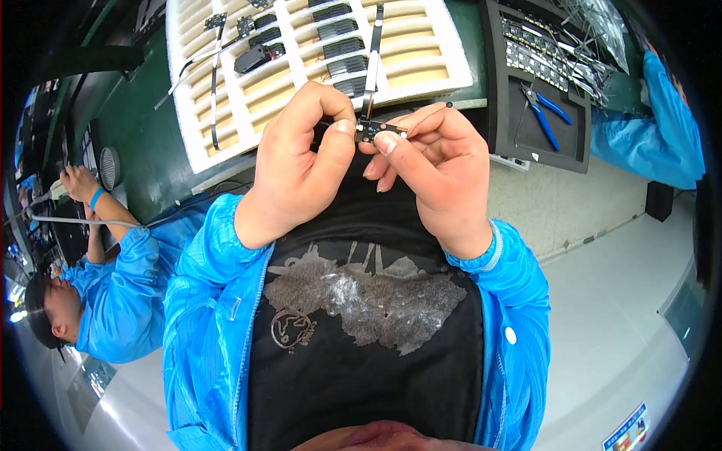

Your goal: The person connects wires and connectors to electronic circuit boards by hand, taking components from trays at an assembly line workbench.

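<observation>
Close in front of my chest, a small black circuit board (371,132) is pinched between my two hands. My left hand (304,161) grips its left end between thumb and curled index finger. On the right end presses the thumb of my right hand (444,169), with fingers behind it. A black flat ribbon cable (374,56) with a pale section rises from the board over a white foam tray (460,66). Slots in the tray hold several stacked black parts (340,41). Another strip cable (216,90) and a black block-shaped part (254,59) lie on its left side.
At the right stands a black tray (573,159) with blue-handled cutters (547,120), beside rows of small boards (534,56) and a clear plastic bag (594,22). A co-worker (124,301) sits at the left; another person's blue sleeve (650,146) shows at the right.
</observation>
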Available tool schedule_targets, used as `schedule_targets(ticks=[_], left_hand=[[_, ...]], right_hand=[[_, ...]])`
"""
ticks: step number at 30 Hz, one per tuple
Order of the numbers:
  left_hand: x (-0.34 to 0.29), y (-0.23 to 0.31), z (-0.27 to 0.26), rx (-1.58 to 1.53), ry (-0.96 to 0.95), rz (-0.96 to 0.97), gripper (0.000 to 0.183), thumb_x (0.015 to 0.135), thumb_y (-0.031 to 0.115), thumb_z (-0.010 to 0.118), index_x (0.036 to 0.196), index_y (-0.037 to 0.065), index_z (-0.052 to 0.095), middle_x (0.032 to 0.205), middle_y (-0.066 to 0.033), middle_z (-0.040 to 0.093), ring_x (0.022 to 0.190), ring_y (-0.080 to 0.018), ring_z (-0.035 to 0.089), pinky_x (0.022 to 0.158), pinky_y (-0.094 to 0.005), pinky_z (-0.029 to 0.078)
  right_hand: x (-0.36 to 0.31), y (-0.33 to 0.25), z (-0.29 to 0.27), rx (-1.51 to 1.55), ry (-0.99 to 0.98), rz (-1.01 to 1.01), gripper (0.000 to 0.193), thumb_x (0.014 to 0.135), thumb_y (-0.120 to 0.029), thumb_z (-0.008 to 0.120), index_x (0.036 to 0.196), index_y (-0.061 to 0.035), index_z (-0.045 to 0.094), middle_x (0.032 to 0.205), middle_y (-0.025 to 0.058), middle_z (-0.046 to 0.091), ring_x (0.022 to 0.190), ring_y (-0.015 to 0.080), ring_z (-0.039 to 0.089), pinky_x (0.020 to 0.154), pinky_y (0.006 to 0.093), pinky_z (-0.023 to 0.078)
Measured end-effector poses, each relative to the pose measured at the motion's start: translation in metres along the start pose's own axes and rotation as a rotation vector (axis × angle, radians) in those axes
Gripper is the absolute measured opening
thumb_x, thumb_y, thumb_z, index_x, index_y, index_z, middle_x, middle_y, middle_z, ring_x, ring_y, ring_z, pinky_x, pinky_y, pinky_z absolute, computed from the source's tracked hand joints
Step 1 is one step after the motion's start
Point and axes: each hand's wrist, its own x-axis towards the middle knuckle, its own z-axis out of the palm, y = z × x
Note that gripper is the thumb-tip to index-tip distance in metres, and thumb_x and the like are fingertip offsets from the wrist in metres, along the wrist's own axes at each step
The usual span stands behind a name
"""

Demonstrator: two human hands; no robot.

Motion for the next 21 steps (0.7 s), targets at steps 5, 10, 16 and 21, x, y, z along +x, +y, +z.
schedule_targets(ticks=[5,10,16,21], left_hand=[[0.000,0.000,-0.003,0.051,-0.034,0.022,0.003,0.092,0.002,0.055,0.093,0.002,0.053,0.080,-0.0050,0.055,0.068,-0.0117,0.049,0.061,-0.0258,0.043],[0.000,-0.004,-0.008,-0.034,-0.102,0.014,0.004,0.091,0.001,0.056,0.092,0.003,0.053,0.082,-0.0042,0.054,0.072,-0.0113,0.049,0.065,-0.0254,0.043],[0.006,-0.003,-0.011,-0.237,-0.201,0.004,0.006,0.092,0.000,0.055,0.091,0.005,0.051,0.086,-0.0031,0.051,0.078,-0.0111,0.046,0.073,-0.0254,0.041],[0.006,-0.004,-0.011,-0.367,-0.253,-0.097,0.007,0.094,0.000,0.054,0.093,0.006,0.049,0.088,-0.0029,0.051,0.082,-0.0110,0.047,0.077,-0.0259,0.041]], right_hand=[[-0.002,0.000,-0.001,-0.052,-0.002,0.010,0.011,0.090,0.004,0.063,0.095,0.0003,0.054,0.087,0.0178,0.070,0.066,0.0163,0.068,0.054,0.0249,0.054],[-0.002,-0.004,-0.001,-0.058,-0.013,0.024,0.009,0.090,0.004,0.064,0.093,0.0006,0.055,0.084,0.0171,0.070,0.063,0.0143,0.067,0.051,0.0232,0.053],[-0.001,-0.009,-0.003,-0.016,-0.029,0.083,0.009,0.089,0.004,0.065,0.090,0.0008,0.057,0.082,0.0171,0.070,0.060,0.0135,0.066,0.047,0.0222,0.051],[0.000,-0.011,-0.006,-0.005,-0.054,0.129,0.010,0.089,0.001,0.067,0.090,0.0012,0.057,0.086,0.0141,0.071,0.063,0.0115,0.065,0.051,0.0213,0.051]])
